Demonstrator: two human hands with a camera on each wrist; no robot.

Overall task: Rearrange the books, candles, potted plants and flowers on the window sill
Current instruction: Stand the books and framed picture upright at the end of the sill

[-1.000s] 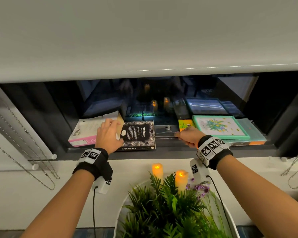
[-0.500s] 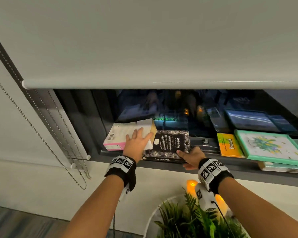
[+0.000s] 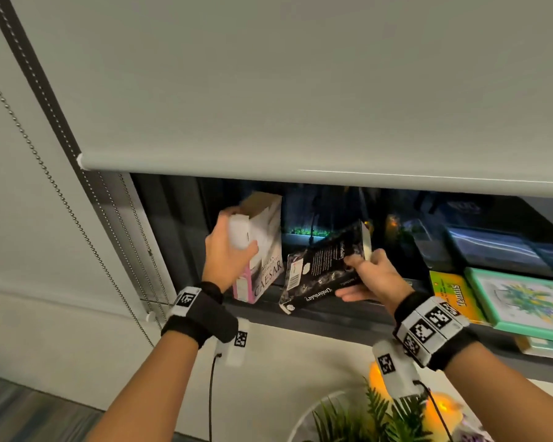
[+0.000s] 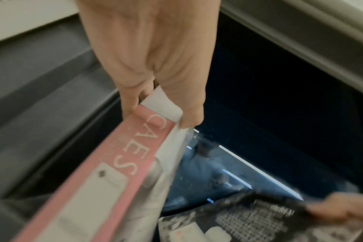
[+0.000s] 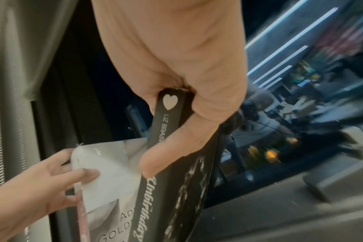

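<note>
A pink-spined white book (image 3: 265,250) (image 4: 114,172) stands upright at the left end of the dark window sill (image 3: 332,317). My left hand (image 3: 230,247) (image 4: 155,106) grips its top corner, thumb on the cover. My right hand (image 3: 364,275) (image 5: 176,131) grips a black book (image 3: 326,269) (image 5: 176,188) by its spine end. That book is tilted, its lower left corner down near the sill's front edge. An orange book (image 3: 450,291) and a teal-framed flower book (image 3: 524,301) lie flat at the right.
A roller blind (image 3: 300,90) hangs low over the window, its bead chain (image 3: 61,193) at the left. Below the sill, a fern (image 3: 374,419) and lit candles (image 3: 441,409) stand on a white round table (image 3: 304,422).
Both books lay flat on the sill earlier. My left hand has stood the pink-spined one upright. My right hand has lifted and tilted the black one. The view has shifted left.
</note>
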